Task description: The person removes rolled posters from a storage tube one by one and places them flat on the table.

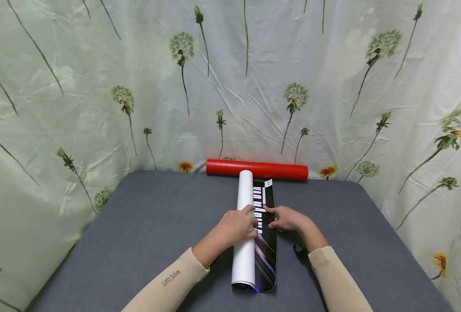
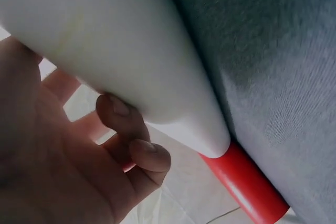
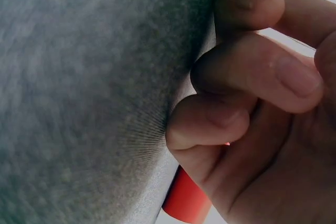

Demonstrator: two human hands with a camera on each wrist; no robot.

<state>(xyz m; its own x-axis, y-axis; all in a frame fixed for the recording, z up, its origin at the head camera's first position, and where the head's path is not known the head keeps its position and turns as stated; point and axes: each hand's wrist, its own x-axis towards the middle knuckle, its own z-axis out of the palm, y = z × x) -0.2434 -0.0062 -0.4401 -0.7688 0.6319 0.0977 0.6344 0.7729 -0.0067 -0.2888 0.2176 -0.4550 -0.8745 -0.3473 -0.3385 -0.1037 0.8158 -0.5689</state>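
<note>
A partly rolled poster (image 1: 265,260) lies lengthwise on the table. Its printed face is black with white lettering and purple streaks; the rolled part shows a white back (image 2: 121,40). My left hand (image 1: 236,225) grips over the roll at mid-length, fingertips on its right side, by the printed strip. In the left wrist view two fingers (image 2: 149,153) curl beneath the roll. The right hand (image 1: 289,218) holds the poster's flat right edge, thumb and index finger over the print. Its other fingers (image 3: 252,72) are curled close to the table surface in the right wrist view.
Across the back of the table lies a red tube (image 1: 222,167), just beyond the poster's far end. A curtain with dandelion prints (image 1: 261,86) hangs behind the grey table (image 1: 156,216). A dark strap (image 1: 300,252) shows by the right wrist.
</note>
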